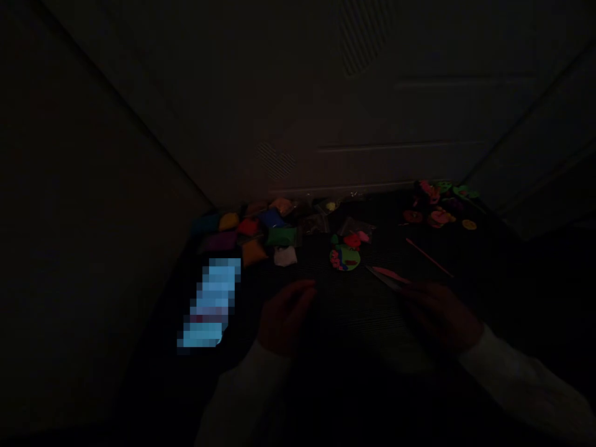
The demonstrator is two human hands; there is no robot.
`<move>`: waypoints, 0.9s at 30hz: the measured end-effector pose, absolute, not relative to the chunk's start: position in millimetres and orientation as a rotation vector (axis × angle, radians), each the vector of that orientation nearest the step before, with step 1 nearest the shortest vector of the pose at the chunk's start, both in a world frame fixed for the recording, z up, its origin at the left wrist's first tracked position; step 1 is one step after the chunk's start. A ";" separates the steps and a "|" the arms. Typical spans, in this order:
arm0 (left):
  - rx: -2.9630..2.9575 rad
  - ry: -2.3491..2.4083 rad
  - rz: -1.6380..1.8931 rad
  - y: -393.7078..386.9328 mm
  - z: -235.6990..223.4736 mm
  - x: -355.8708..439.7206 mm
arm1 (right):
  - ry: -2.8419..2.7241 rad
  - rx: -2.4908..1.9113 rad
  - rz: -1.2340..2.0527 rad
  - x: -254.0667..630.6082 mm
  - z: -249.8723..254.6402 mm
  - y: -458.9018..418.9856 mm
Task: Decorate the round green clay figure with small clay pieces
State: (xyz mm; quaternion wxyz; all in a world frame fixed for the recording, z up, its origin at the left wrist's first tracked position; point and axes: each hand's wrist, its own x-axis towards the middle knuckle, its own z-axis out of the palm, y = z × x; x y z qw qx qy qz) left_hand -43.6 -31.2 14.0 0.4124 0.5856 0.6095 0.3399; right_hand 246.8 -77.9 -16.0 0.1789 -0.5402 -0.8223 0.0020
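The scene is very dark. My left hand [284,316] rests low on a dark ribbed mat [354,310], its fingers curled, and I cannot make out anything in it. My right hand [437,313] lies to the right, closed around the end of a thin pink tool [388,274] that points up and left. Just beyond both hands sits a round green clay piece [345,257] with pink and blue bits on it. Both sleeves are white.
Several small bags of coloured clay [254,233] lie in a heap at the back left. A lit phone screen [212,304] glows at the left. A thin pink stick [428,256] and more clay shapes [440,205] lie at the back right, before a pale door.
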 end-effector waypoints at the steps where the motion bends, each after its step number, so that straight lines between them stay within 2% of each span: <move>1: 1.466 1.510 0.886 -31.1 11.5 -43.6 | -2.311 -1.548 -0.001 251.6 -18.1 -77.3; 8: 1.545 1.298 0.939 -24.6 1.7 -34.4 | -2.151 -1.576 -0.047 269.5 -16.6 -63.2; 15: 1.808 1.172 0.907 -34.6 0.4 -12.3 | -2.167 -1.351 0.066 195.0 8.1 -52.2; 27: 2.120 1.153 0.804 -39.9 -13.3 -12.1 | -2.284 -1.365 0.097 173.2 -15.6 -59.4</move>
